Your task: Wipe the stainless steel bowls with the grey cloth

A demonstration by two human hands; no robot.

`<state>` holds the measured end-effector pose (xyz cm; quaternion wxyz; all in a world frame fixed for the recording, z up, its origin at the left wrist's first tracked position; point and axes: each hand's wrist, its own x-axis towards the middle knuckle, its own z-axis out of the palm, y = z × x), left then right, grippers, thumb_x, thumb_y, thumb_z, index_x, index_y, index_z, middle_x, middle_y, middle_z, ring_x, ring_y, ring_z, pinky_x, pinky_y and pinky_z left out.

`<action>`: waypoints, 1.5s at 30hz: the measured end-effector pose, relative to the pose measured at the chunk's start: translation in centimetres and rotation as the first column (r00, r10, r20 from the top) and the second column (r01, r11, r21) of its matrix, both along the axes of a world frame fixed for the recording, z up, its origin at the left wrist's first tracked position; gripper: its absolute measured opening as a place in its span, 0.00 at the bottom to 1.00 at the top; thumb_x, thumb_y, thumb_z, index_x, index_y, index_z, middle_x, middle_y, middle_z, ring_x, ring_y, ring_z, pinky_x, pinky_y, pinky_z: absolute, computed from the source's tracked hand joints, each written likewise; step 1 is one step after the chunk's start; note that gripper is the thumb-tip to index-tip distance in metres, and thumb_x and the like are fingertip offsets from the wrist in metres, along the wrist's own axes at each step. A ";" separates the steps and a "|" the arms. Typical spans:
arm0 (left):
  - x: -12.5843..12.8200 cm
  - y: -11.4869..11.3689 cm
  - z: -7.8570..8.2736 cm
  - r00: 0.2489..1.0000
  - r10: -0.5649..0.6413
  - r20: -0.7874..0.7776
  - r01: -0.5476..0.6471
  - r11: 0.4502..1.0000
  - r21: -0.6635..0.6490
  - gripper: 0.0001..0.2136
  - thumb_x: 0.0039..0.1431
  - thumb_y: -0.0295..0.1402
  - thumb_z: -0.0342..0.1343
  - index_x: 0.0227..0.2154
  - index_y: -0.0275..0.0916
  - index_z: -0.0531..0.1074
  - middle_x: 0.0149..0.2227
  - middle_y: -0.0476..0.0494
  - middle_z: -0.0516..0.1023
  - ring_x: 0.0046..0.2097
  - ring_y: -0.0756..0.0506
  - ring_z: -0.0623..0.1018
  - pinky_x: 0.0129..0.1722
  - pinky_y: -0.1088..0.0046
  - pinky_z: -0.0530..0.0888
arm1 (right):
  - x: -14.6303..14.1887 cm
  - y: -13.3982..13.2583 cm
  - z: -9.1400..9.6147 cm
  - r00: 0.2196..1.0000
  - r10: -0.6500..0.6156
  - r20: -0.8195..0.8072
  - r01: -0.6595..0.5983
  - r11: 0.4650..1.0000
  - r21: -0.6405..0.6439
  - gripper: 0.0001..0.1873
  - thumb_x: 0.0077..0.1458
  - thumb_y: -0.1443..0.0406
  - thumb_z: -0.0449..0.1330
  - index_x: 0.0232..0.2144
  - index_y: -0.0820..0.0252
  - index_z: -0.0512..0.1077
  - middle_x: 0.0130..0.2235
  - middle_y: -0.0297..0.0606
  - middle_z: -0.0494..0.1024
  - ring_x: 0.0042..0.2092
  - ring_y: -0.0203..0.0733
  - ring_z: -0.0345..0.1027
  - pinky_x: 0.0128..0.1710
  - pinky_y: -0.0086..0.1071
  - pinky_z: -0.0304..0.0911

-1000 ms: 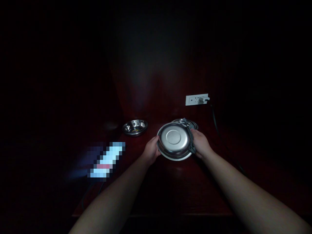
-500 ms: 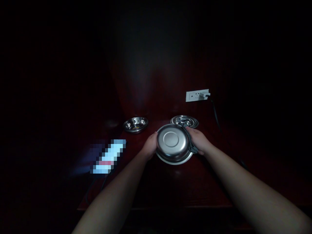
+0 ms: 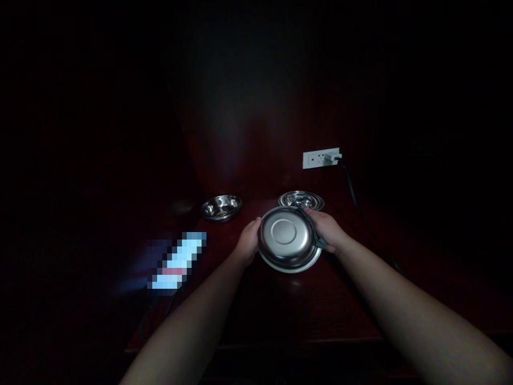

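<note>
A shiny steel bowl (image 3: pixel 285 235) is tilted between my hands, its round underside facing me. My left hand (image 3: pixel 249 239) grips the rim on the left, thumb on the near side and the other fingers mostly hidden behind. On the opposite side my right hand (image 3: pixel 326 230) is closed on a dark cloth (image 3: pixel 315 227), which it presses along the bowl's right edge. Behind the bowl stand nested steel bowls (image 3: pixel 301 199), partly covered by it. Further left rests another small stack of steel bowls (image 3: pixel 221 207), with a yellow spot inside the top one.
A phone-like lit screen (image 3: pixel 178 262), blurred out, lies on the left of the dark red table (image 3: pixel 288 315). On the back wall is a white socket (image 3: pixel 320 158) with a plug and a black cable (image 3: pixel 350 187) hanging down to the right. Surroundings are very dark.
The held bowl has tilted slightly and shifted a little to the right, with the cloth still at its right edge. Both hands keep their hold; the view has moved slightly.
</note>
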<state>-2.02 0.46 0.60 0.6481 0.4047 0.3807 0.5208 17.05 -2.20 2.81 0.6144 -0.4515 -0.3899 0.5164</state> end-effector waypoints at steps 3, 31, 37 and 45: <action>0.2 -0.1 -0.1 0.994 -0.061 0.091 0.070 0.993 -0.097 0.13 0.57 0.41 0.52 0.35 0.35 0.72 0.30 0.42 0.77 0.30 0.48 0.76 0.34 0.70 0.72 | 0.1 0.3 0.0 0.991 -0.119 -0.058 0.122 0.992 0.033 0.13 0.48 0.55 0.61 0.27 0.59 0.73 0.25 0.37 0.78 0.29 0.41 0.72 0.31 0.31 0.68; 0.4 -0.4 -0.5 0.989 -0.128 0.070 0.133 0.988 -0.076 0.14 0.58 0.40 0.50 0.38 0.35 0.74 0.36 0.41 0.78 0.38 0.45 0.76 0.43 0.67 0.69 | 0.4 -0.6 0.7 1.000 -0.026 0.005 0.027 0.993 -0.113 0.11 0.54 0.63 0.58 0.30 0.67 0.75 0.24 0.42 0.78 0.26 0.38 0.72 0.27 0.26 0.68; 0.3 -0.6 -0.6 0.988 -0.151 0.030 0.151 0.989 0.007 0.15 0.54 0.41 0.55 0.35 0.34 0.75 0.37 0.40 0.79 0.40 0.44 0.76 0.47 0.66 0.67 | 0.4 -0.6 0.5 1.000 0.029 0.001 -0.029 0.990 -0.141 0.11 0.56 0.65 0.56 0.30 0.68 0.75 0.26 0.42 0.79 0.27 0.38 0.72 0.28 0.28 0.68; 0.5 0.2 -1.0 0.996 -0.032 0.080 0.028 0.998 0.054 0.14 0.51 0.41 0.57 0.32 0.34 0.74 0.33 0.42 0.78 0.37 0.46 0.76 0.44 0.67 0.69 | 0.0 -0.4 0.3 0.999 0.026 -0.027 -0.028 0.998 -0.062 0.11 0.55 0.63 0.56 0.30 0.65 0.75 0.26 0.39 0.79 0.27 0.38 0.72 0.30 0.29 0.68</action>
